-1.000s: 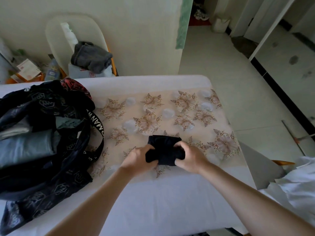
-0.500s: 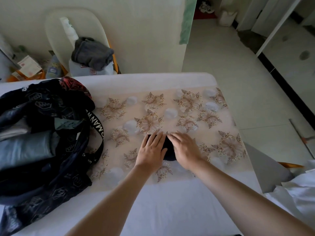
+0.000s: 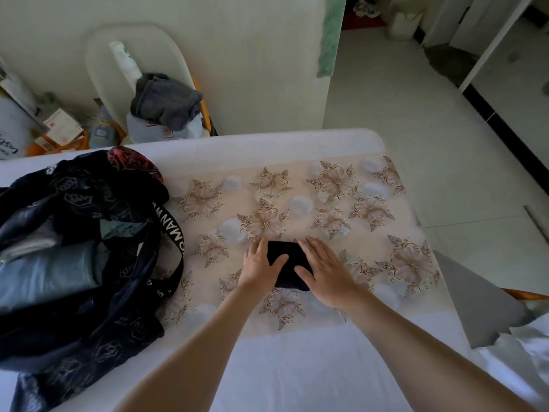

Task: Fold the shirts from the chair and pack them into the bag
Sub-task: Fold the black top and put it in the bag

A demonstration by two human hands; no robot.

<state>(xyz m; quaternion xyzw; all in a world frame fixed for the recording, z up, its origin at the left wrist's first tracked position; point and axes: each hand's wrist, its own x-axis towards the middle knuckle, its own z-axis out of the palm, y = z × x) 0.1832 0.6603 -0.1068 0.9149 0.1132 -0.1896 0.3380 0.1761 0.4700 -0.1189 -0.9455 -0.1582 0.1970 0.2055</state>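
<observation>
Your small black folded shirt [image 3: 286, 264] lies flat right of the open dark patterned bag [image 3: 124, 331], which holds folded clothes [image 3: 47, 278].

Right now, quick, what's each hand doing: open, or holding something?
Left hand: open, pressing flat on the small folded black cloth.
Right hand: open, pressing flat on the same cloth.

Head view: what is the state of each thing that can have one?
black shirt, folded small, lying flat on the table.
left hand, open, pressing the black shirt.
right hand, open, pressing the black shirt.
bag, open, folded clothes inside.
grey garment, crumpled on the chair, not folded.
</observation>
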